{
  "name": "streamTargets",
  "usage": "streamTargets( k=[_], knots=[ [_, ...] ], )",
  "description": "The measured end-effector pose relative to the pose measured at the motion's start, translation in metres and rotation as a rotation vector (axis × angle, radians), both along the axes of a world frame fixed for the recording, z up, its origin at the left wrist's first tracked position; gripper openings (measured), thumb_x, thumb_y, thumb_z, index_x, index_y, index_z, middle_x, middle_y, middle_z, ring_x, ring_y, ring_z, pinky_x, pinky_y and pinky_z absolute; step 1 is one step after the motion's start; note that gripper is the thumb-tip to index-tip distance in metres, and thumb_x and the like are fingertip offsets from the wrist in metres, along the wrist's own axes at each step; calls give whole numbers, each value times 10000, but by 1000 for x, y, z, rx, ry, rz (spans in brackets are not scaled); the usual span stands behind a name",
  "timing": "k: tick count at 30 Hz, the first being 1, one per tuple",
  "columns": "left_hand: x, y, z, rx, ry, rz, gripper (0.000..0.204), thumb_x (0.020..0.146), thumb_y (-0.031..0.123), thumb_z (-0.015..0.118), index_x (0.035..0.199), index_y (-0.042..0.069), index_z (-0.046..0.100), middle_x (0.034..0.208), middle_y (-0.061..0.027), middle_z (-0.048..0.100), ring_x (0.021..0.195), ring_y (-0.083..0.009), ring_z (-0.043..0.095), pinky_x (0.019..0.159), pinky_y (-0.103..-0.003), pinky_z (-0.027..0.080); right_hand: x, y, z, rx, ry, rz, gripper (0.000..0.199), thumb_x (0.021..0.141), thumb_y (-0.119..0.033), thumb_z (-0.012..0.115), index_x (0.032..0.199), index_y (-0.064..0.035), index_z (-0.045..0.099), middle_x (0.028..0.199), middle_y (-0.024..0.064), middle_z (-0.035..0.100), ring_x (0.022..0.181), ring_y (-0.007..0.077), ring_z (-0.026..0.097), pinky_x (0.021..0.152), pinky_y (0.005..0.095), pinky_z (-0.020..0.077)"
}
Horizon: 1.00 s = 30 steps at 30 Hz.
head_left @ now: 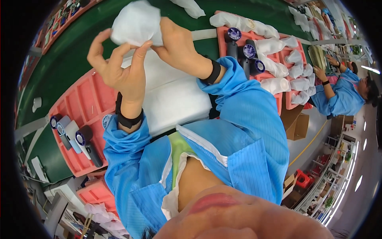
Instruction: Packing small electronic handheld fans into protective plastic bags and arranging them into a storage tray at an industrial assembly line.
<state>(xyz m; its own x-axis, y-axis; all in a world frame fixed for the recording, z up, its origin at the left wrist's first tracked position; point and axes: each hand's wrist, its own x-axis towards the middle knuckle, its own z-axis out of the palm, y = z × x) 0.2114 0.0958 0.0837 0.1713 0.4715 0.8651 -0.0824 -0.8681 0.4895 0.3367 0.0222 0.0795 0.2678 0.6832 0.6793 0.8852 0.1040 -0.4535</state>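
Note:
A white translucent wrapping bag (137,24) is held up in front of me, over the far side of the work surface. My left hand (121,71) pinches its lower edge between thumb and a finger, the other fingers spread out. On the bag's right side, my right hand (179,42) grips it with fingers closed; some fingertips are hidden behind it. Whether anything is inside the bag I cannot tell. Beneath my hands lies a stack of white bags or sheets (175,107). Both wrists wear black bands.
On the left, a pink compartment tray (89,95) holds several handheld fans (73,133). The right pink tray (223,44) carries bare fans (249,51) and white-wrapped ones (274,69). A green work surface (91,24) runs behind. Farther right are a cardboard box (296,123) and a co-worker (338,93) in blue.

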Motion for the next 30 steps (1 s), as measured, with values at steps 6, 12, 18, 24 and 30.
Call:
streamTargets(
  k=[6,12,18,24,30],
  knots=[
    [-5,27,-10,-939,-466,-340,173,776,111,756,915,56,668,1055,-89,602,947,-194,576,807,-291,445,20,-8,12,-196,298,319,420,779,-242,758,1009,25,529,888,150,630,818,292,634,676,349,487],
    [5,29,-14,-438,-40,76,207,784,98,698,983,68,650,878,-67,620,804,-177,611,702,-291,479,87,58,-17,-496,281,103,506,764,-357,754,1015,42,568,982,205,634,869,284,636,770,393,498],
    [47,-19,-69,-210,738,-149,273,772,246,705,978,95,609,937,-99,588,862,-289,615,717,-392,502,186,137,-121,-662,-165,-199,577,779,-378,680,1152,47,563,1107,272,614,1078,448,559,881,473,480],
    [55,-41,-101,-76,859,-140,300,745,297,716,938,89,618,944,-150,569,891,-314,597,714,-424,498,153,125,-79,-755,-623,-350,468,799,-321,668,1135,-1,606,1077,194,654,990,359,630,869,419,499],
    [49,-40,-110,-82,967,-79,215,784,217,680,980,133,661,1017,-134,611,953,-309,603,706,-412,505,-56,121,5,-517,-32,818,412,841,-304,682,1186,-86,620,1067,125,661,942,229,652,772,326,528]
  ],
)
